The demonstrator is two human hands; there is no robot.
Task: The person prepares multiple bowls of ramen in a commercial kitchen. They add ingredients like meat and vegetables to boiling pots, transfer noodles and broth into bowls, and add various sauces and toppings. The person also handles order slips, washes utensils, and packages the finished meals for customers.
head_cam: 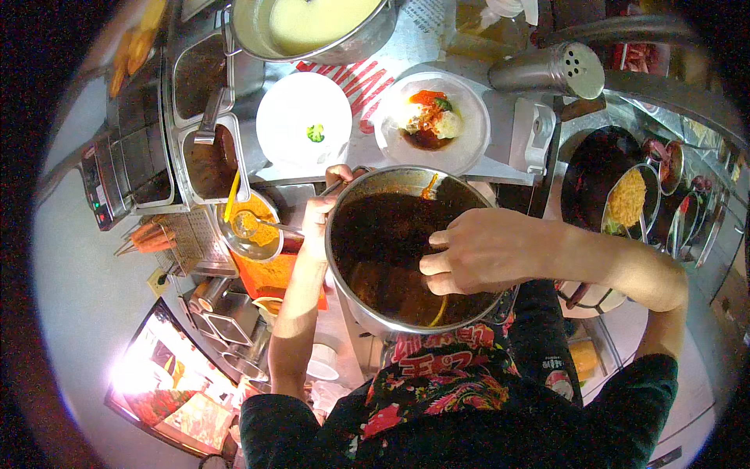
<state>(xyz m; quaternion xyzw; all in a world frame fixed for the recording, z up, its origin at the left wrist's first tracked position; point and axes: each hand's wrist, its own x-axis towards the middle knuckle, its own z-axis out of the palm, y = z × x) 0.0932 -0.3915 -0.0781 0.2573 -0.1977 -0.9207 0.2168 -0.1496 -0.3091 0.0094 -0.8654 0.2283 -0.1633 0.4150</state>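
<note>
A large stainless-steel pot point(338, 275) of dark brown sauce point(381, 234) is right before me, against my patterned apron point(445, 381). On its left side my left hand point(321, 214) grips the pot's metal loop handle point(334, 186). My right hand point(489, 249) reaches across the pot's right rim, above the sauce, fingers curled downward. Whether those fingers hold anything is hidden beneath the hand. Beyond the pot lie a white plate point(281, 126) with a broccoli floret point(315, 133) and a second plate point(389, 146) bearing sauced food point(430, 120).
A bowl of pale yellow liquid point(322, 26) stands at the back. Sauce pans point(243, 170) and a bowl of orange crumbs point(266, 237) with a ladle are left. On the right are a metal shaker point(533, 73) and a bowl of noodles point(627, 199).
</note>
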